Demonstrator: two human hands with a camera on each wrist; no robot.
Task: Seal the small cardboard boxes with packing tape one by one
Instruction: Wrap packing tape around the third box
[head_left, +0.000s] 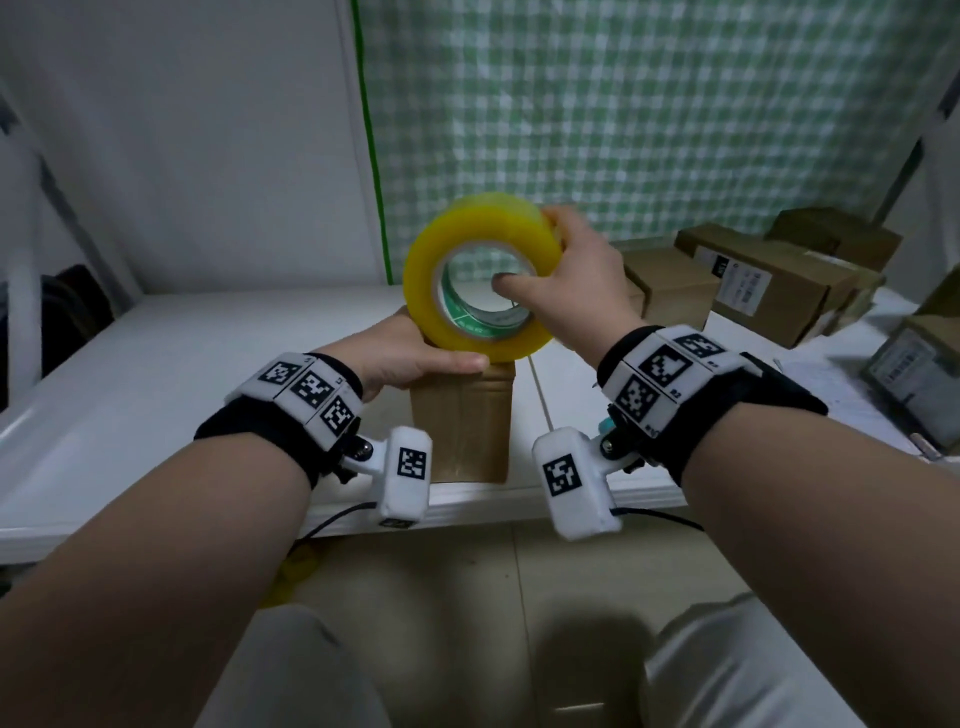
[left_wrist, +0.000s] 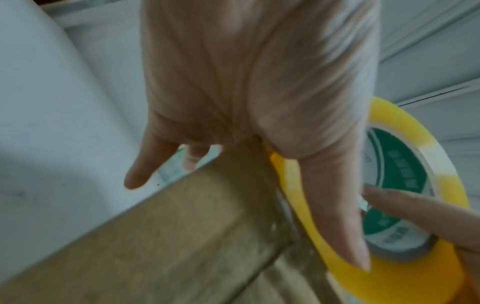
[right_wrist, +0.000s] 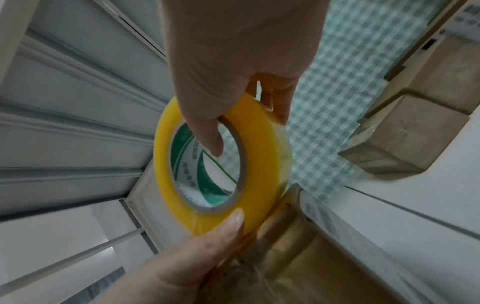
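Observation:
A small brown cardboard box (head_left: 462, 421) stands upright on the white table (head_left: 156, 374), close to its front edge. My left hand (head_left: 410, 353) grips the box's top, thumb lying along the near upper edge. Just above it is a yellow roll of packing tape (head_left: 483, 275), touching the box top. My right hand (head_left: 566, 280) holds the roll with the thumb inside the green-printed core and the fingers over the outer rim. In the left wrist view the left hand (left_wrist: 246, 82) lies on the box (left_wrist: 182, 236) beside the roll (left_wrist: 392, 117). The right wrist view shows the roll (right_wrist: 166, 164) over the box (right_wrist: 298, 267).
Several more cardboard boxes (head_left: 769, 275) are stacked at the back right of the table, one (head_left: 670, 291) just behind my right hand. A labelled package (head_left: 919, 374) lies at the right edge. A green checked curtain (head_left: 623, 104) hangs behind.

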